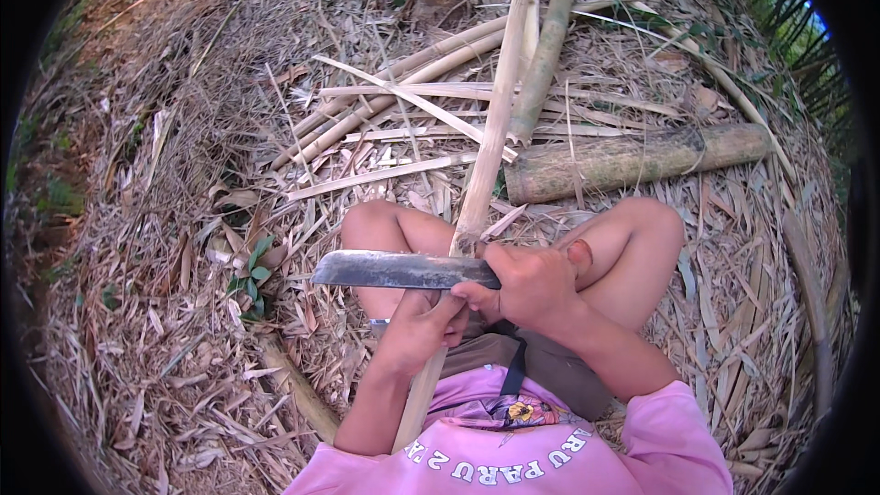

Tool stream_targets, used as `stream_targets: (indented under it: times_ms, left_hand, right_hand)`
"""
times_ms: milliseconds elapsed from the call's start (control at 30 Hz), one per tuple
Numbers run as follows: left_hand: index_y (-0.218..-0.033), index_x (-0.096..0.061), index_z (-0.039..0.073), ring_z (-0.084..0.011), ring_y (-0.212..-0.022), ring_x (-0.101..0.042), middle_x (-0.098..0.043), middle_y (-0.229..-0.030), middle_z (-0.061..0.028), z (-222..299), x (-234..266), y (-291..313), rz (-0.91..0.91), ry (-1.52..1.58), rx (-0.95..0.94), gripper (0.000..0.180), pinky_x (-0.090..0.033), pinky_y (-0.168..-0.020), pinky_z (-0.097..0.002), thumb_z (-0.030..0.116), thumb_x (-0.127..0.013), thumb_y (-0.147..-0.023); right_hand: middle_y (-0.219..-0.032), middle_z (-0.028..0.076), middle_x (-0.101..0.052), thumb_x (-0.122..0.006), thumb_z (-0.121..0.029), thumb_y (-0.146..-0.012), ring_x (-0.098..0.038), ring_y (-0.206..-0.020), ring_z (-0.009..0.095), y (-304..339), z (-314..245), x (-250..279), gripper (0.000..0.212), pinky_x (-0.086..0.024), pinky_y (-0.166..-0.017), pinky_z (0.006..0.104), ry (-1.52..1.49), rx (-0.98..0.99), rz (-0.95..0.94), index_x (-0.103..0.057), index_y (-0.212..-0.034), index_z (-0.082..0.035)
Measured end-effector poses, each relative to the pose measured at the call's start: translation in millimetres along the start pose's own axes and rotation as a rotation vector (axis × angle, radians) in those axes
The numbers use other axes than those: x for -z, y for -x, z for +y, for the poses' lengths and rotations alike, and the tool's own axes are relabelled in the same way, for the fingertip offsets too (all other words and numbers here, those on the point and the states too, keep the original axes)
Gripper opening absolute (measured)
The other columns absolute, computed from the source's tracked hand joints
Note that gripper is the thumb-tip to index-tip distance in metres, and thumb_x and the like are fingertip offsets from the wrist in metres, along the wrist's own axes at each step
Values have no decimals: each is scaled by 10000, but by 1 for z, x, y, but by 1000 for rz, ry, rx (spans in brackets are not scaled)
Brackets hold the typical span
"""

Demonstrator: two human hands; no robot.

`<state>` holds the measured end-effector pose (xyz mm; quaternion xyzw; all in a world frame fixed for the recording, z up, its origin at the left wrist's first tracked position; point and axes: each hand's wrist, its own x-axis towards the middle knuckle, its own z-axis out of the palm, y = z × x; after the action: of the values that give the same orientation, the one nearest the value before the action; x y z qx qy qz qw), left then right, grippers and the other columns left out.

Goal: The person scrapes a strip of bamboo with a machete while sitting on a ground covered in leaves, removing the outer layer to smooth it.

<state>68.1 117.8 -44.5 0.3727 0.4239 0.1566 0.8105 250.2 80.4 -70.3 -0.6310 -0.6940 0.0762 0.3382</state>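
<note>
My right hand point(534, 284) is wrapped round the grip end of a machete point(394, 269), whose broad dark blade points left across my lap. Under the blade runs a long split bamboo strip point(492, 137), from beside my belly out between my knees to the bamboo beyond. My left hand point(420, 328) is closed round that strip just below the blade, its thumb up near the metal. The blade lies crosswise over the strip, close to a darker node. My right fingers hide the machete's handle.
Beyond my knees lie a thick bamboo log point(642, 163), a greenish bamboo pole point(547, 46) and several pale split strips point(412, 92). Dry leaves and shavings cover the ground. A small green plant point(257, 275) grows left of my knee, and a bamboo piece point(302, 391) lies by my left elbow.
</note>
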Motion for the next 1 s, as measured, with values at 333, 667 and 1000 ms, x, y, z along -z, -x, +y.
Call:
stream_targets:
  times_ms: [333, 667, 1000]
  left_hand:
    - [-930, -545, 39, -31, -559, -363, -504, -796, 16, 1, -5, -2, 3, 83, 20, 203, -295, -473, -196, 201, -496, -1043]
    - [-930, -540, -8, -42, -517, -357, -501, -783, -12, -6, -4, -4, 28, 143, 5, 189, -250, -435, -197, 148, -503, -1031]
    - [-930, -573, 22, -29, -535, -363, -535, -824, -8, -2, -4, -16, 33, 148, 34, 166, -291, -444, -193, 156, -534, -1019]
  right_hand:
    - [-569, 115, -591, -658, -607, -826, -632, -511, 275, 4, 6, -8, 566, -505, -483, 379, 47, -11, 79, -572, -711, -59]
    - [-558, 104, -578, -643, -613, -834, -618, -486, 266, 3, 17, 0, 578, -492, -452, 379, 94, 42, 87, -531, -651, -76]
    - [-558, 89, -589, -660, -637, -806, -634, -481, 244, -4, 52, -7, 590, -512, -456, 363, 125, 120, 102, -558, -659, -75]
